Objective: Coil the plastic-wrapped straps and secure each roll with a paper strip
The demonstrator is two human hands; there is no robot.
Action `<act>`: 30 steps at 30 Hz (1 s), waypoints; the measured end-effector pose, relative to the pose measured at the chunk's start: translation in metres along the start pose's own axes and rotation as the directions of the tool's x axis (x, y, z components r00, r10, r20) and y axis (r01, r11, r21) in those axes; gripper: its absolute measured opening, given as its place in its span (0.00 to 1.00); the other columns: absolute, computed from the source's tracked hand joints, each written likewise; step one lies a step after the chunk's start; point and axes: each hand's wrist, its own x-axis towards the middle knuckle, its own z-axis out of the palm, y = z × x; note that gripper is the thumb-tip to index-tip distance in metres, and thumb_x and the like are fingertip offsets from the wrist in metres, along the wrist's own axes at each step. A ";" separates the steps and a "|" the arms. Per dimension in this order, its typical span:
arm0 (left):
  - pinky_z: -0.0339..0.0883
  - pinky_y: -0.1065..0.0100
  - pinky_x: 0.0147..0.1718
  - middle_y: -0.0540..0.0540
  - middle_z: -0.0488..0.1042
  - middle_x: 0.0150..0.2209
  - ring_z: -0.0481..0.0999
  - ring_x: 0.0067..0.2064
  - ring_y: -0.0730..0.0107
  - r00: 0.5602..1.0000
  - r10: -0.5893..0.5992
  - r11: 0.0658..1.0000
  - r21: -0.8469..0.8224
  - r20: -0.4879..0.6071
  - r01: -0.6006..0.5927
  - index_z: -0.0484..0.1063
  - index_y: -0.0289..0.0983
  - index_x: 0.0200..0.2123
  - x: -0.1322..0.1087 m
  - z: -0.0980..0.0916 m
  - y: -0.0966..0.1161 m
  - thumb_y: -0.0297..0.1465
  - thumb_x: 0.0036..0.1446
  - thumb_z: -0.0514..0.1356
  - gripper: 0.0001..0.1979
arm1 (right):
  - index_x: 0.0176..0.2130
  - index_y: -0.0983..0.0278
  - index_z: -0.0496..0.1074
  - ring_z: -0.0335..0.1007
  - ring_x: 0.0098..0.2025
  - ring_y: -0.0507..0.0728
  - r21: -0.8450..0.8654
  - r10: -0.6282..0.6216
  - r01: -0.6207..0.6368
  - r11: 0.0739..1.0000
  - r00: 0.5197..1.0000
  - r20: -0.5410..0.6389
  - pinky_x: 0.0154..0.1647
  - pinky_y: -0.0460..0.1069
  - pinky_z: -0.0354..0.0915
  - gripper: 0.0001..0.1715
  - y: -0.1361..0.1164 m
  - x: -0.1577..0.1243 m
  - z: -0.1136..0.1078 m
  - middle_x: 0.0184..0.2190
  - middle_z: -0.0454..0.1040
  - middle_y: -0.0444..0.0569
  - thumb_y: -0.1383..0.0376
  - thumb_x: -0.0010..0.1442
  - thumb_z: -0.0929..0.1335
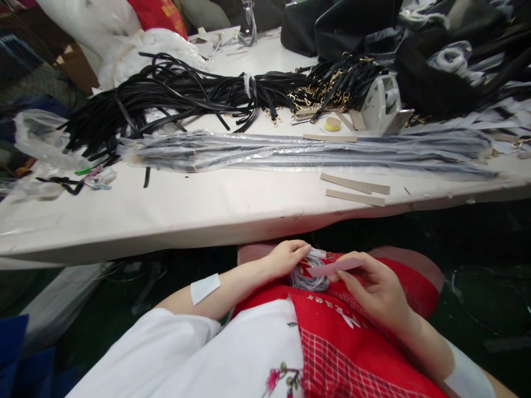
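Fingers of the right hand [379, 287] pinch a pink strip [334, 267], left hand [288, 257] grips a plastic-wrapped coil [309, 283], both things over the red apron [327, 320], white table [232, 193] beyond.

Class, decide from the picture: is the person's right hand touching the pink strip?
Touching: the head view shows the right hand pinching the pink strip towards one end.

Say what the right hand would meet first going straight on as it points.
Likely the grey, plastic-wrapped coil by the left hand, met first by the thin pinkish strip the right hand holds; depth is unclear.
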 end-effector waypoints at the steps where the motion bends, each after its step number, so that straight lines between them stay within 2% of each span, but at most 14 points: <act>1: 0.65 0.70 0.27 0.47 0.74 0.27 0.69 0.24 0.73 1.000 0.009 1.000 0.011 -0.007 -0.009 0.73 0.32 0.37 0.000 0.000 0.000 0.45 0.58 0.56 0.20 | 0.41 0.59 0.72 0.77 0.35 0.57 -0.075 -0.039 0.040 0.996 0.999 0.012 0.38 0.50 0.73 0.06 0.002 -0.001 0.003 0.34 0.79 0.48 0.68 0.63 0.67; 3: 0.66 0.69 0.31 0.47 0.74 0.28 0.71 0.28 0.71 0.999 0.041 0.998 0.043 -0.032 -0.040 0.74 0.32 0.36 -0.001 -0.001 0.000 0.45 0.58 0.56 0.20 | 0.40 0.59 0.73 0.77 0.38 0.58 -0.204 -0.134 0.140 0.969 0.990 0.044 0.40 0.51 0.73 0.08 0.010 -0.003 0.010 0.36 0.80 0.48 0.70 0.61 0.67; 6: 0.67 0.69 0.35 0.46 0.75 0.30 0.72 0.32 0.69 0.996 0.077 0.995 0.060 -0.047 -0.074 0.75 0.32 0.34 -0.002 0.000 0.002 0.45 0.58 0.57 0.20 | 0.37 0.59 0.73 0.77 0.39 0.57 -0.252 -0.241 0.255 0.933 0.967 0.086 0.41 0.52 0.72 0.09 0.023 -0.003 0.021 0.36 0.80 0.48 0.72 0.60 0.66; 10: 0.67 0.68 0.34 0.44 0.76 0.30 0.73 0.31 0.68 0.998 0.064 0.997 -0.029 -0.017 -0.065 0.76 0.31 0.35 -0.003 0.003 0.004 0.47 0.57 0.58 0.23 | 0.34 0.59 0.74 0.75 0.37 0.57 -0.339 -0.232 0.238 0.910 0.971 0.057 0.38 0.52 0.71 0.10 0.032 0.003 0.030 0.35 0.78 0.49 0.72 0.59 0.65; 13: 0.68 0.67 0.37 0.41 0.79 0.35 0.74 0.36 0.65 0.996 0.086 0.996 0.011 -0.039 -0.085 0.78 0.30 0.36 -0.004 0.005 0.005 0.45 0.56 0.60 0.22 | 0.35 0.59 0.75 0.73 0.36 0.58 -0.471 -0.203 0.214 0.856 0.976 0.075 0.37 0.51 0.69 0.08 0.026 0.004 0.031 0.33 0.76 0.50 0.69 0.60 0.66; 17: 0.69 0.66 0.40 0.40 0.80 0.39 0.75 0.39 0.63 0.993 0.116 0.991 0.068 -0.025 -0.114 0.79 0.30 0.39 -0.006 0.008 0.010 0.40 0.58 0.58 0.19 | 0.36 0.60 0.76 0.71 0.34 0.58 -0.579 -0.261 0.288 0.763 0.956 0.132 0.38 0.51 0.65 0.09 0.015 0.007 0.026 0.31 0.77 0.49 0.67 0.63 0.65; 20: 0.68 0.69 0.38 0.43 0.79 0.34 0.74 0.36 0.66 0.983 0.182 0.969 0.173 -0.007 -0.178 0.78 0.31 0.33 -0.008 0.010 0.014 0.36 0.60 0.56 0.16 | 0.32 0.61 0.76 0.68 0.30 0.57 -0.567 -0.220 0.185 0.803 0.975 0.006 0.34 0.51 0.63 0.11 0.015 0.015 0.020 0.25 0.74 0.49 0.64 0.64 0.66; 23: 0.65 0.71 0.35 0.46 0.75 0.29 0.71 0.32 0.69 0.970 0.243 0.940 0.251 -0.011 -0.232 0.74 0.32 0.25 -0.010 0.012 0.015 0.35 0.60 0.53 0.16 | 0.27 0.61 0.73 0.66 0.27 0.55 -0.353 -0.029 -0.009 0.935 0.994 -0.102 0.29 0.49 0.63 0.14 0.023 0.025 0.018 0.23 0.72 0.47 0.58 0.62 0.68; 25: 0.65 0.71 0.35 0.46 0.74 0.29 0.71 0.32 0.69 0.960 0.280 0.930 0.245 0.006 -0.273 0.74 0.33 0.25 -0.011 0.012 0.015 0.37 0.61 0.52 0.19 | 0.25 0.62 0.72 0.64 0.24 0.53 -0.172 0.124 -0.136 0.976 0.989 -0.078 0.24 0.47 0.61 0.16 0.030 0.031 0.018 0.22 0.71 0.45 0.56 0.59 0.69; 27: 0.65 0.71 0.36 0.45 0.75 0.30 0.72 0.33 0.68 0.954 0.299 0.922 0.249 0.030 -0.297 0.75 0.33 0.26 -0.011 0.013 0.014 0.41 0.61 0.53 0.20 | 0.24 0.63 0.70 0.62 0.22 0.52 -0.069 0.222 -0.223 0.972 0.975 -0.026 0.21 0.46 0.59 0.17 0.036 0.034 0.017 0.20 0.70 0.44 0.55 0.58 0.69; 30: 0.63 0.71 0.32 0.45 0.74 0.27 0.70 0.31 0.68 0.967 0.253 0.935 0.255 0.006 -0.247 0.76 0.33 0.26 -0.007 0.013 0.013 0.44 0.58 0.56 0.21 | 0.23 0.63 0.68 0.62 0.22 0.52 -0.088 0.258 -0.255 0.963 0.966 0.023 0.21 0.46 0.58 0.19 0.040 0.038 0.011 0.19 0.68 0.42 0.55 0.60 0.67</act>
